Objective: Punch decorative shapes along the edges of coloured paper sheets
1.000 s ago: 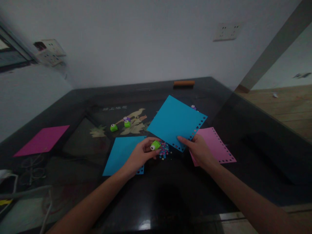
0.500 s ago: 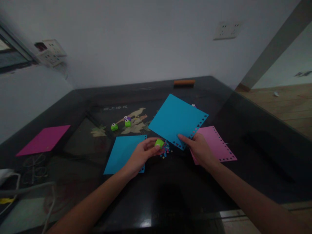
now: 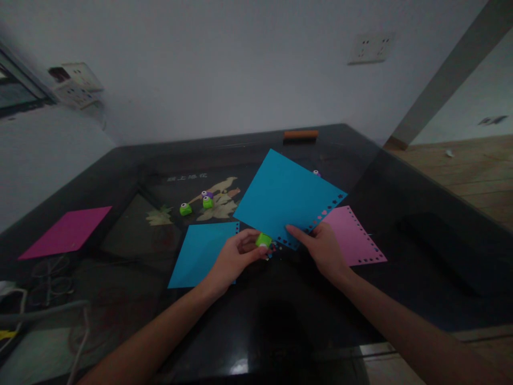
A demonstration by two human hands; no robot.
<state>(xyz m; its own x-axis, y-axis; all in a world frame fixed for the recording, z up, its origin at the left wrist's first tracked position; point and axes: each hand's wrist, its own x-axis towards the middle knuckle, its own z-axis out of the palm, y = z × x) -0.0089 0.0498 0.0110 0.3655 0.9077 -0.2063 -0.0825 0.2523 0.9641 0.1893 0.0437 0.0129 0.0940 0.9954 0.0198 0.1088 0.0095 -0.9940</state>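
A small green craft punch [image 3: 263, 240] is gripped between the thumb and fingers of my left hand [image 3: 236, 254]. My right hand [image 3: 318, 247] pinches a blue paper sheet [image 3: 286, 192] by its lower right side, tilted above the table. Holes run along two edges of this sheet, and its near edge lies right by the punch; whether it sits in the slot I cannot tell. Bits of punched paper [image 3: 276, 247] lie on the table below, partly hidden. A second blue sheet [image 3: 198, 254] is under my left hand, and a pink sheet [image 3: 352, 238] with punched edges lies behind my right hand.
Several more punches, green [image 3: 185, 209] and purple [image 3: 316, 172], stand farther back on the black table [image 3: 280, 331]. A magenta sheet [image 3: 66, 232] and cables [image 3: 50, 278] are at the left. An orange-brown roll [image 3: 300, 135] lies near the wall.
The blue sheet in my right hand has moved left and slightly nearer, its punched edge now close against the punch. The punch in my left hand has tilted a little.
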